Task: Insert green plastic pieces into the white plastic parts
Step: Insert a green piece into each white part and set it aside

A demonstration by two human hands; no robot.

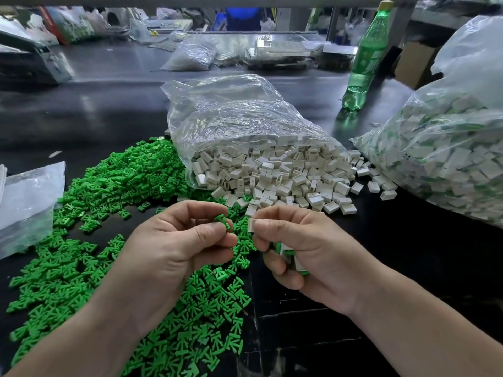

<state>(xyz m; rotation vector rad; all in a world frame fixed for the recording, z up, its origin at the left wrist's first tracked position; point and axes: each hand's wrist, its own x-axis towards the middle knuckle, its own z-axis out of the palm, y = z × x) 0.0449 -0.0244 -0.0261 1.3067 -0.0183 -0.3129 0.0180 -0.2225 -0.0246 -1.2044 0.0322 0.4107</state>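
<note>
My left hand point(174, 240) pinches a small green plastic piece point(224, 223) between thumb and forefinger. A short gap to its right, my right hand point(299, 248) pinches a white plastic part point(251, 225) at the fingertips. The same hand's curled lower fingers hold a few assembled white-and-green parts point(288, 255) against the palm. The green piece and the white part are close but apart. A wide heap of loose green pieces point(114, 186) covers the black table on the left. Loose white parts point(275, 180) spill from an open clear bag point(231, 118) behind my hands.
A large clear bag of assembled white-and-green parts point(441, 159) lies at the right. A green drink bottle point(364, 63) stands behind it. A flat plastic bag point(24, 205) lies at the left edge. More bags and clutter sit at the back of the dark table point(353, 295).
</note>
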